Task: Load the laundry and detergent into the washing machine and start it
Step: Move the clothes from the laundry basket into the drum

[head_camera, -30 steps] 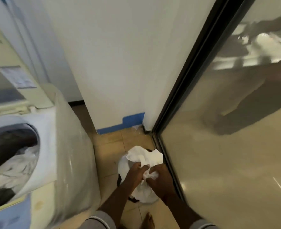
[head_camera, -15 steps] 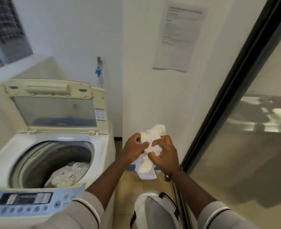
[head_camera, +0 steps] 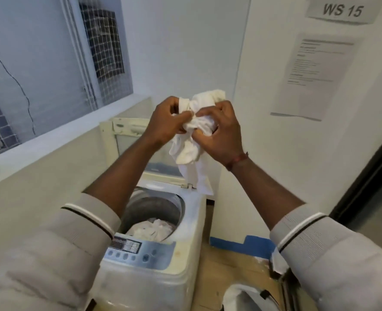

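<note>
- Washing machine (head_camera: 186,254): white top-loader, lid up. Its grey-blue control panel (head_camera: 138,251) is the closest part, with a dark display and a row of round buttons.
- Bag (head_camera: 241,297): white with dark straps, on the tiled floor just right of the machine's front corner; only partly in view.
- Sleeves: pale grey, each cuff with a dark and a white stripe. The left sleeve (head_camera: 77,239) covers the machine's left front.
- Drum load (head_camera: 150,230): crumpled white laundry low in the grey tub, behind the panel.
- White cloth (head_camera: 200,121): held in the air above the machine's rear right. It is bunched at the top, and a loose tail hangs down in front of the raised lid's right edge.
- Left hand (head_camera: 165,118) and right hand (head_camera: 222,133): close together, both with fingers curled into the cloth. A reddish band (head_camera: 238,160) sits on the right wrist.
- Lid (head_camera: 127,135): cream frame with a clear pane, upright at the machine's back.
- Blue tape (head_camera: 239,244): along the wall base, right of the machine.
- Window (head_camera: 51,63): wire-mesh glass above a ledge, behind and left of the machine.
- Printed notice (head_camera: 313,75) and "WS 15" sign (head_camera: 342,11): on the white wall right of the machine, the sign above the notice. The notice text is too blurred to read.
</note>
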